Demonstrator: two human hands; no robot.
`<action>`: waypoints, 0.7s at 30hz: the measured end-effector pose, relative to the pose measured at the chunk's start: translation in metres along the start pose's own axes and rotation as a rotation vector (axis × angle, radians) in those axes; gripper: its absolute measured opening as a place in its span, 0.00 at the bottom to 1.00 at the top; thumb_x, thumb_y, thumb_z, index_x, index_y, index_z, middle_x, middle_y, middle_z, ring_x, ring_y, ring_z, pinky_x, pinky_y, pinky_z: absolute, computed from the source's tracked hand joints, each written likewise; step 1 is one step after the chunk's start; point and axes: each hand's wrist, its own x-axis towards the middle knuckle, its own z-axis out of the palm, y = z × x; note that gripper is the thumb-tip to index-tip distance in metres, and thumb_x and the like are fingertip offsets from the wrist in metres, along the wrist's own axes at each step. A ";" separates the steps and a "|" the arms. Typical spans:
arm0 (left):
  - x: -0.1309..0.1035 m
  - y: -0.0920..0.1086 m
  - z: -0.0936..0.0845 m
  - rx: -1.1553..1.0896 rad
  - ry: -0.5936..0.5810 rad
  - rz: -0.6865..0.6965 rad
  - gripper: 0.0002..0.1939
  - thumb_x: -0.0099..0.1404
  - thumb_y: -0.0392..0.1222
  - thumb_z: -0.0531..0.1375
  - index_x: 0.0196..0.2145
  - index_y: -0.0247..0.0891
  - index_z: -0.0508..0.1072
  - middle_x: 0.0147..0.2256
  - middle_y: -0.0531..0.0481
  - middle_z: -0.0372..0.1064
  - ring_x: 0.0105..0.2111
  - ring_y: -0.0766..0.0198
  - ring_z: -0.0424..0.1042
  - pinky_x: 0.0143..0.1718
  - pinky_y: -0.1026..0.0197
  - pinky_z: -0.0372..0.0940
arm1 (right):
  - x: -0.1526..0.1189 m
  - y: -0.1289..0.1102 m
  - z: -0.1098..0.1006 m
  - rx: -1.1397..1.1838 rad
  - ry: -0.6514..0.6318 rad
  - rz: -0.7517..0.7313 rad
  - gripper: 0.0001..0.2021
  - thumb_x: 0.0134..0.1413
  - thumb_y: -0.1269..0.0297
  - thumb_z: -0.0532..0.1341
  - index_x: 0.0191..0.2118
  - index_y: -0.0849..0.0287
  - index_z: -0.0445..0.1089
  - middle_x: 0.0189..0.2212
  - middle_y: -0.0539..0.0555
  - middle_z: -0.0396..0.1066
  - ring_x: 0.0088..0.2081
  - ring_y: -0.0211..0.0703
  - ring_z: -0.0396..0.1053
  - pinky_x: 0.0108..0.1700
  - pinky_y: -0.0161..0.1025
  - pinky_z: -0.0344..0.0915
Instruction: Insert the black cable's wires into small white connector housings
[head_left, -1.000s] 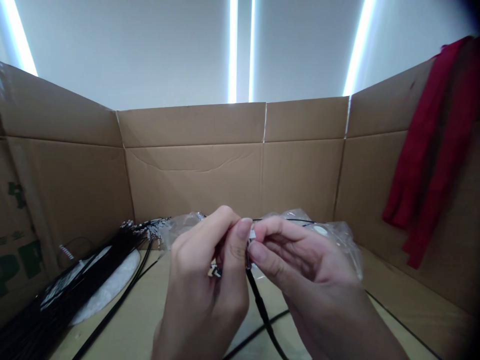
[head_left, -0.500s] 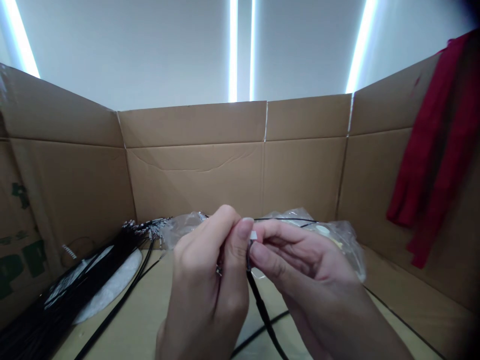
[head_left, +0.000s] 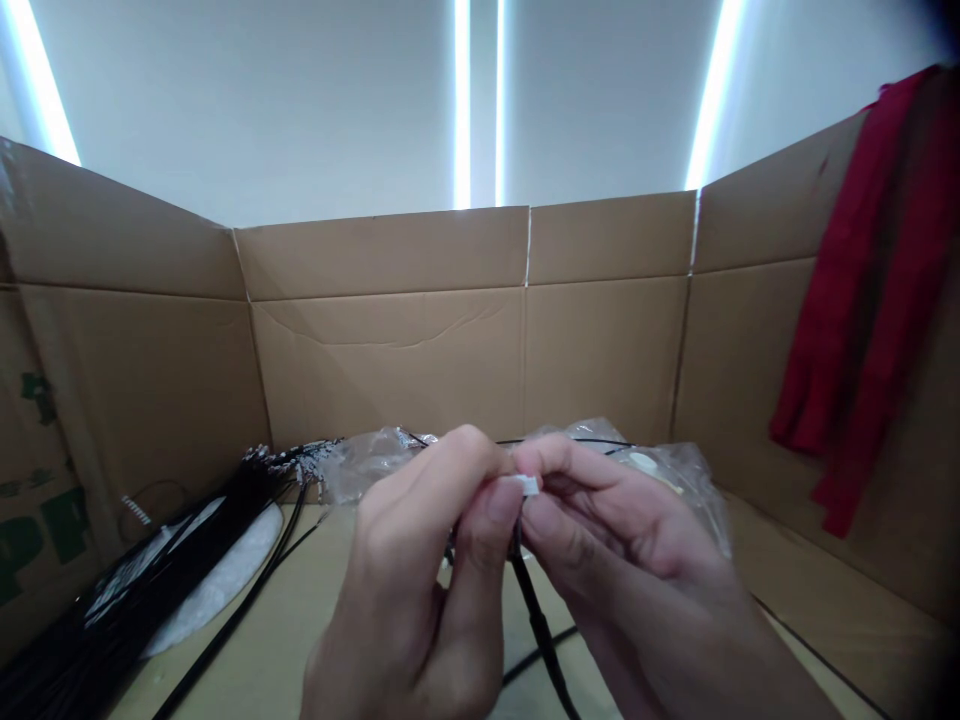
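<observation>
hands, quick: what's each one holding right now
Left hand: closed, pinching the small white connector.
Right hand: closed, pinching the same connector at the black cable end.

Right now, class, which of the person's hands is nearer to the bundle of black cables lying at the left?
Left. The left hand is beside the bundle of black cables, apart from it; the right hand lies beyond the left, farther off.

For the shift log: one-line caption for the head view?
Left hand and right hand pinch a small white connector on a black cable, inside cardboard walls.
</observation>
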 end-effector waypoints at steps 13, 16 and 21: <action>0.004 0.002 -0.003 -0.216 -0.053 -0.150 0.14 0.71 0.40 0.48 0.26 0.38 0.59 0.23 0.56 0.53 0.24 0.73 0.56 0.25 0.69 0.54 | 0.001 0.000 0.001 0.006 0.031 0.004 0.05 0.49 0.66 0.67 0.30 0.56 0.71 0.27 0.47 0.68 0.31 0.30 0.68 0.37 0.23 0.66; 0.006 0.003 -0.001 -0.352 -0.039 -0.186 0.15 0.71 0.40 0.48 0.25 0.38 0.59 0.22 0.57 0.54 0.23 0.73 0.56 0.23 0.70 0.53 | -0.003 -0.002 0.003 -0.163 0.039 -0.115 0.02 0.53 0.65 0.65 0.33 0.52 0.71 0.28 0.48 0.71 0.32 0.33 0.70 0.36 0.25 0.68; 0.002 0.007 -0.001 -0.257 0.033 -0.180 0.15 0.70 0.40 0.49 0.25 0.39 0.62 0.21 0.56 0.55 0.21 0.73 0.56 0.21 0.70 0.53 | -0.011 -0.004 0.016 -0.560 0.170 -0.401 0.04 0.55 0.69 0.61 0.31 0.53 0.69 0.27 0.48 0.70 0.29 0.35 0.69 0.32 0.28 0.67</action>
